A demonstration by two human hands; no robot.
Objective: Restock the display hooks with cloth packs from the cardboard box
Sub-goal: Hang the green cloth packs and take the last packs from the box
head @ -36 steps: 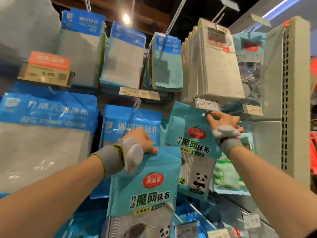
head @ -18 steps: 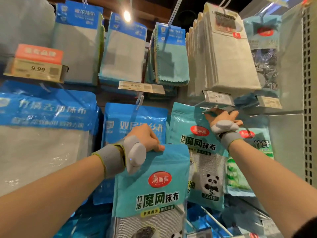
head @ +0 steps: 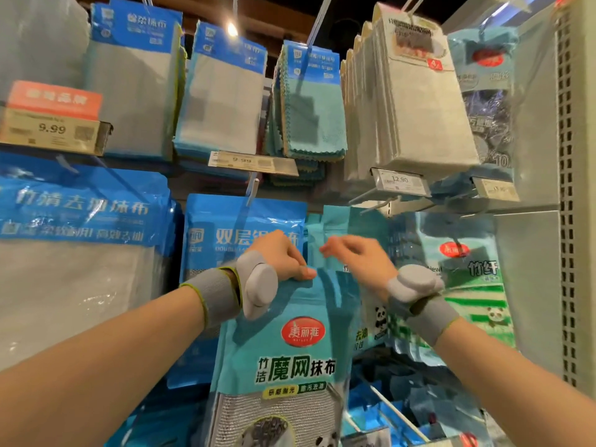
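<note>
My left hand [head: 283, 256] pinches the top left edge of a teal cloth pack [head: 290, 359] with a red oval logo and holds it up before the display. My right hand [head: 354, 258] is blurred, just above the pack's top right edge, fingers loosely curved toward the left and holding nothing that I can see. Behind it a matching teal pack [head: 342, 227] hangs from a metal hook [head: 375, 206] under the 12.90 price tag [head: 400, 182]. The cardboard box is out of view.
Blue packs [head: 245, 227] hang to the left, a green-striped pack [head: 467, 285] to the right. Above hang grey and teal cloths [head: 312, 101] and beige cloths [head: 419, 101]. A perforated shelf upright [head: 571, 188] borders the right side. Bare hooks [head: 396, 411] jut out below.
My right hand has dropped from the hook under the 12.90 tag down to the top of the held pack. The left hand keeps its grip and has lifted the pack slightly.
</note>
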